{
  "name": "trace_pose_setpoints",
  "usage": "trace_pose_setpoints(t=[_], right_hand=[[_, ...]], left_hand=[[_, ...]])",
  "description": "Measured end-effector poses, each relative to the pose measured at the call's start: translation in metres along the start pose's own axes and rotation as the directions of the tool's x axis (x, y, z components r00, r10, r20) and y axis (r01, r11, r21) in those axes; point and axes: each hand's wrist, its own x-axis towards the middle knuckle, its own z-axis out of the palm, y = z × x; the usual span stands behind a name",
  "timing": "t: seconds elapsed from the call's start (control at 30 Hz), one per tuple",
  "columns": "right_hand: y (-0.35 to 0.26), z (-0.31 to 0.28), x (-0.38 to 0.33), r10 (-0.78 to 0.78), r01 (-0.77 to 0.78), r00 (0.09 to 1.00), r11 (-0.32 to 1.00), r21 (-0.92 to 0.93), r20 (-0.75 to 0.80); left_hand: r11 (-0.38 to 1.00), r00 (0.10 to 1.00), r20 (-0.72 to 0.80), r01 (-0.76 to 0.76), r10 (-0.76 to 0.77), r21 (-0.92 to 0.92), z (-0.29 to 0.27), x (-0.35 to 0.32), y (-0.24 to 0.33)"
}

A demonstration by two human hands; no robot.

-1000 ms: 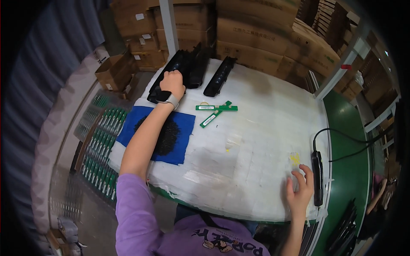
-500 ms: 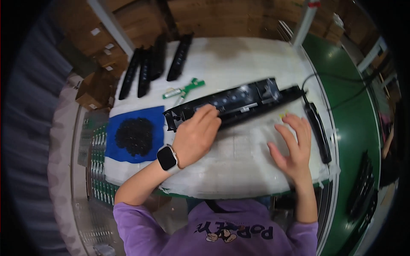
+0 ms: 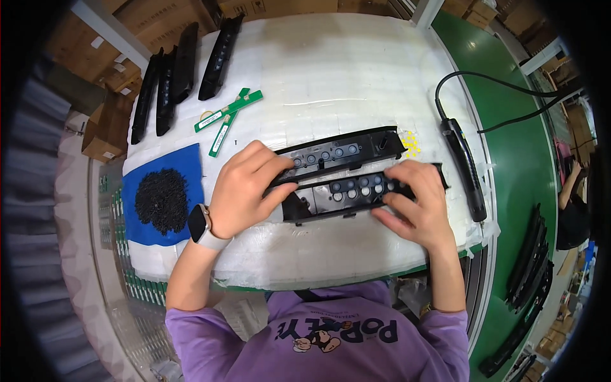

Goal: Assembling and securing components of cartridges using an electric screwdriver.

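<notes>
Two long black plastic panels lie side by side in front of me, slightly tilted. The far panel (image 3: 340,153) has a row of round grey buttons along it. My left hand (image 3: 245,186) is closed on its left end, thumb and fingers pinching the edge. On the near panel (image 3: 312,202) several round buttons, dark and pale, sit in two rows. My right hand (image 3: 417,202) grips this panel near its right end, fingertips beside the last buttons and thumb at the near edge. Its fingers hide part of that end.
Left lies a blue cloth (image 3: 194,167) with a heap of small black screws (image 3: 162,200). Green circuit strips (image 3: 224,116) and more black panels (image 3: 219,60) lie beyond. Small yellow dots (image 3: 411,145) are at right, near a corded black electric screwdriver (image 3: 464,169).
My right hand has come down from open above the table onto the near panel. My left hand has moved onto the far panel's left end. The panels now lie further apart.
</notes>
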Motion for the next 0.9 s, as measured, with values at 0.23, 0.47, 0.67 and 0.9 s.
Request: trace_pose_setpoints(t=[0.23, 0.47, 0.67, 0.9], right_hand=[[0.012, 0.006, -0.003, -0.061, 0.043, 0.995, 0.975, 0.22, 0.077], [0.015, -0.006, 0.007, 0.291, -0.314, 0.942, 0.939, 0.136, 0.17], [0.016, -0.009, 0.016, 0.139, -0.145, 0.957, 0.989, 0.002, 0.256], [0.022, -0.005, 0.008, 0.045, -0.082, 0.978, 0.982, 0.172, 0.204]], left_hand=[[0.998, 0.995, -0.091, 0.037, -0.032, 0.048, 0.013, 0.004, 0.005], [0.988, 0.977, 0.164, -0.148, 0.138, 0.049, 0.036, 0.025, 0.033], [0.974, 0.973, 0.081, -0.221, 0.216, 0.055, 0.053, 0.02, 0.027], [0.972, 0.979, 0.034, -0.193, 0.199, -0.133, 0.044, 0.018, 0.023]])
